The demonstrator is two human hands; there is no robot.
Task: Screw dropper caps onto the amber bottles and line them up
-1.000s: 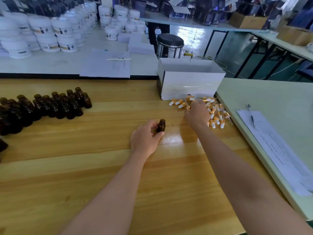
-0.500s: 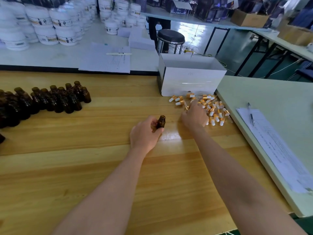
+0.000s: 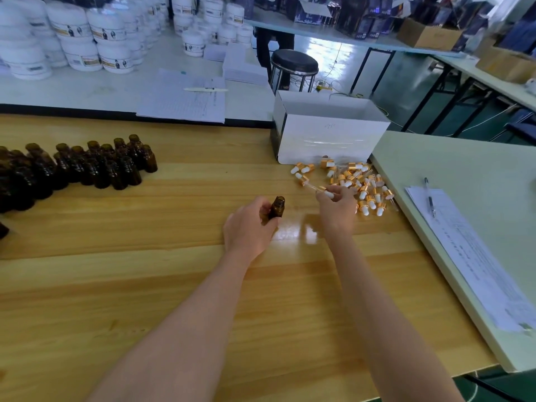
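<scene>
My left hand [image 3: 249, 227] grips a small uncapped amber bottle [image 3: 278, 206], upright at the middle of the wooden table. Just to its right, my right hand [image 3: 338, 208] pinches a dropper cap [image 3: 327, 193] with a white bulb and gold collar; its glass tube points left and away. A pile of loose dropper caps [image 3: 358, 184] lies right behind that hand. Several uncapped amber bottles [image 3: 87, 166] stand crowded together at the far left.
An open white box [image 3: 327, 140] stands behind the cap pile. A pale green table [image 3: 464, 181] abuts on the right, carrying papers [image 3: 470, 256] and a pen [image 3: 429, 197]. White tubs [image 3: 81, 39] and papers fill the table behind; a black stool [image 3: 294, 62] stands beyond.
My right hand has drawn back out of the cap pile with one dropper cap pinched in its fingers. The left hand has kept the bottle in place.
</scene>
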